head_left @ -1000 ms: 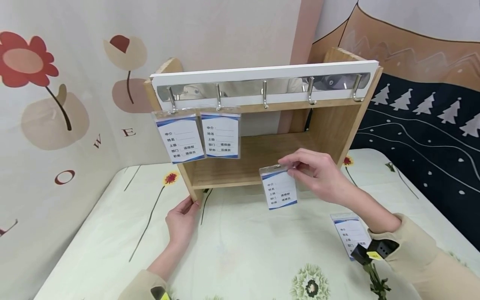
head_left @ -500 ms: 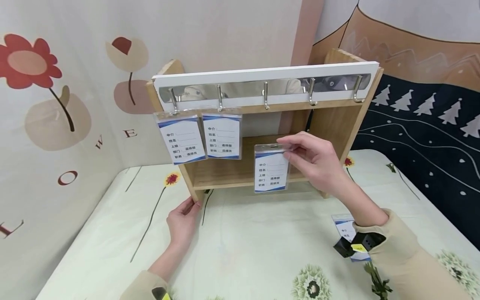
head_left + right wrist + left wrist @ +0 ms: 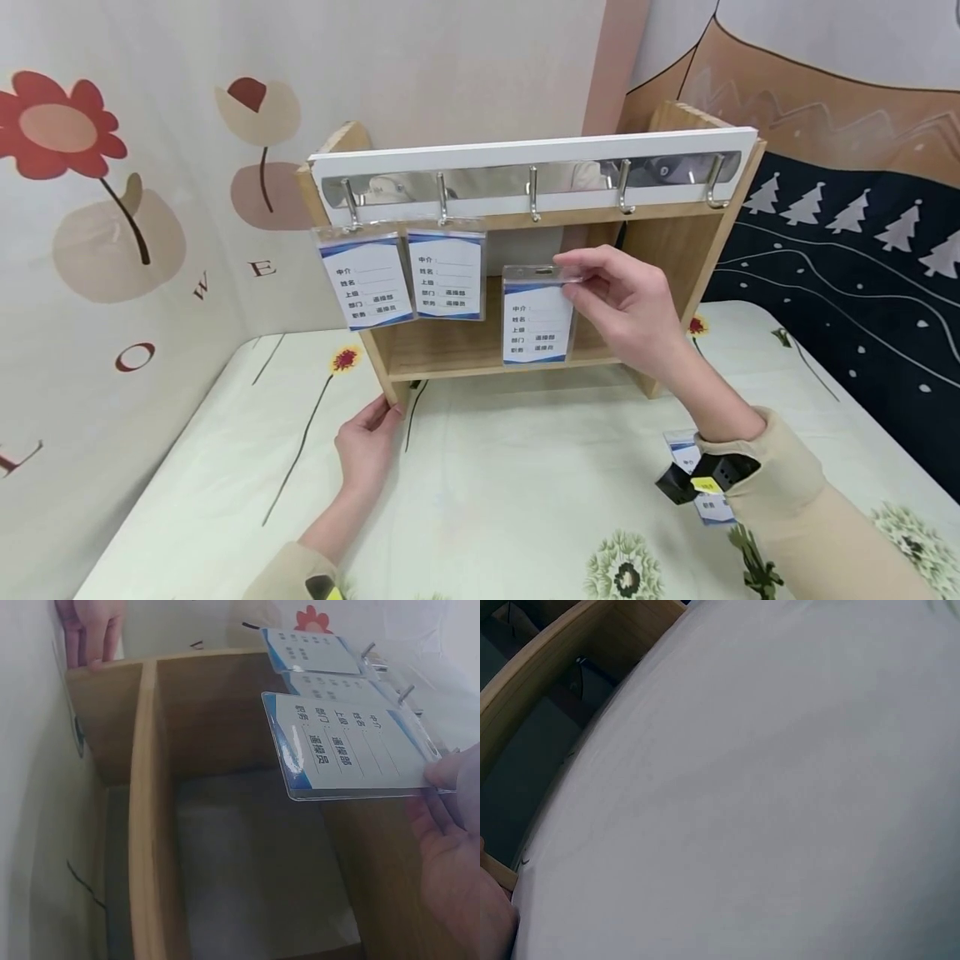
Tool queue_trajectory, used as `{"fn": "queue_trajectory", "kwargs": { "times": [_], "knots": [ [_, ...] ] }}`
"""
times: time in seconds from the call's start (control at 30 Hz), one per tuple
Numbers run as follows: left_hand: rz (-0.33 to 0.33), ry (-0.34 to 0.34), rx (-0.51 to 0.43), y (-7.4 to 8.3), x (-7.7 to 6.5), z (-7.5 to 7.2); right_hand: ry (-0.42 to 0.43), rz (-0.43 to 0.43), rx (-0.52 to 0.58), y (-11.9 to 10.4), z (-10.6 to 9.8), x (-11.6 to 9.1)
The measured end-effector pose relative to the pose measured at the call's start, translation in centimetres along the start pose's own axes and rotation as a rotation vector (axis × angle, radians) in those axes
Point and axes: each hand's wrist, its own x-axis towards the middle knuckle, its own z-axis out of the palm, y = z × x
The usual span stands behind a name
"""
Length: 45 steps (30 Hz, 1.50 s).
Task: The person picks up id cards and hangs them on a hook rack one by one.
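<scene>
My right hand point(image 3: 630, 304) pinches the top right corner of a badge in a clear plastic sleeve point(image 3: 536, 325), holding it upright in front of the wooden shelf point(image 3: 517, 358), below the middle hook point(image 3: 533, 196). In the right wrist view that badge point(image 3: 345, 746) is between thumb and fingers. Two similar badges point(image 3: 367, 279) hang side by side from the two leftmost hooks. At the shelf's lower left leg, my left hand point(image 3: 367, 442) grips the wood between thumb and fingers. The left wrist view shows only a bit of that hand point(image 3: 493, 919).
Another badge point(image 3: 712, 507) lies on the flowered cloth point(image 3: 480, 500), partly hidden behind my right wrist. A white hook rail point(image 3: 465, 158) with a mirror-like strip runs across the shelf's top front. Patterned curtains point(image 3: 450, 67) stand behind and at both sides.
My right hand has raised the badge from below the shelf board toward the middle hook and slightly left, turning it straighter. The left hand keeps its hold on the shelf leg.
</scene>
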Motion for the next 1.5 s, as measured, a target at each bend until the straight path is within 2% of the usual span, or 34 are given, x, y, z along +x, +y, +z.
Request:
{"fn": "queue_trajectory", "kwargs": {
  "times": [0.3, 0.77, 1.2, 1.5],
  "knots": [
    [-0.003, -0.005, 0.002, 0.2, -0.1, 0.0, 0.086, -0.026, 0.026, -0.8, 0.4, 1.0],
    [-0.013, -0.004, 0.001, 0.3, -0.2, -0.1, 0.135, -0.115, 0.027, -1.4, 1.0, 2.9],
    [0.004, 0.007, -0.010, 0.3, -0.1, 0.0, 0.247, -0.057, 0.006, -1.5, 1.9, 3.4],
    [-0.003, -0.008, -0.016, 0.4, -0.1, 0.0, 0.260, -0.010, -0.060, -1.8, 1.7, 3.3]
  ]
}}
